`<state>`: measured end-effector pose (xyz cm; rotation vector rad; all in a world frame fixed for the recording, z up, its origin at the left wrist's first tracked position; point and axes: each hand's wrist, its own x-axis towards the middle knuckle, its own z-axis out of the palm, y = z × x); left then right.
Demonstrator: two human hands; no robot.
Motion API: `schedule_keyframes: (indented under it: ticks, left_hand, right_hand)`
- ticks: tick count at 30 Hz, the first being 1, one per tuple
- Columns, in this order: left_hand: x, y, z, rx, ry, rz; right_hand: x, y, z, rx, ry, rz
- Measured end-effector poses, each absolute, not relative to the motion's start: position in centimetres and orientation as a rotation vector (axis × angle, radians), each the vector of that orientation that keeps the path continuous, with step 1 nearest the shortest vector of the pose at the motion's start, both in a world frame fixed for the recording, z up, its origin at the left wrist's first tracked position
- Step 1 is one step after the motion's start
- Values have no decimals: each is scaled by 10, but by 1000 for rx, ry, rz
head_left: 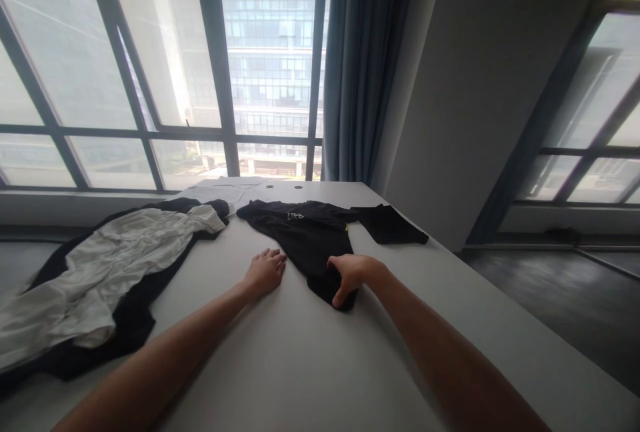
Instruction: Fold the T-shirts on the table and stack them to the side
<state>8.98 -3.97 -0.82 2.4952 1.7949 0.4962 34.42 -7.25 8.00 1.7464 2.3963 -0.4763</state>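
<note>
A black shirt (315, 235) lies on the white table (310, 365), with small white lettering near its far side. My right hand (353, 272) is on the shirt's near right edge. Its thumb and index finger curve around the cloth; the other fingers are mostly hidden. My left hand (266, 271) rests on the tabletop beside the shirt's left edge, fingers extended and holding nothing. At the shirt's far right is a flat black piece of cloth (393, 224); whether it is separate cannot be told.
To the left, a crumpled white garment (130, 252) lies over a black garment (135, 319). White sheets (215, 190) lie at the table's far left. Two dark round spots (299, 187) mark the far tabletop. Beyond stand windows, a blue curtain (367, 65) and a grey pillar (465, 99).
</note>
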Motion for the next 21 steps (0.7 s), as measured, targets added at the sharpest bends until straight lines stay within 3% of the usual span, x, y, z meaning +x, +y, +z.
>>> schedule_keyframes:
  ticks: [4,6,13,21]
  left_hand:
    - [96,-63,-7,2498,1680,558]
    - [99,-73,-4,2484,1612,606]
    - [139,-89,-3,2152,1510,903]
    - [185,-57,4,1620,1410,1405]
  right_hand:
    - [336,-86,81,1756,2557,-301]
    - [333,-88,85,1754,2779,-377]
    - [332,-84,93,1771,3183,-1215]
    - [364,-63,89,1748,3308,-1789]
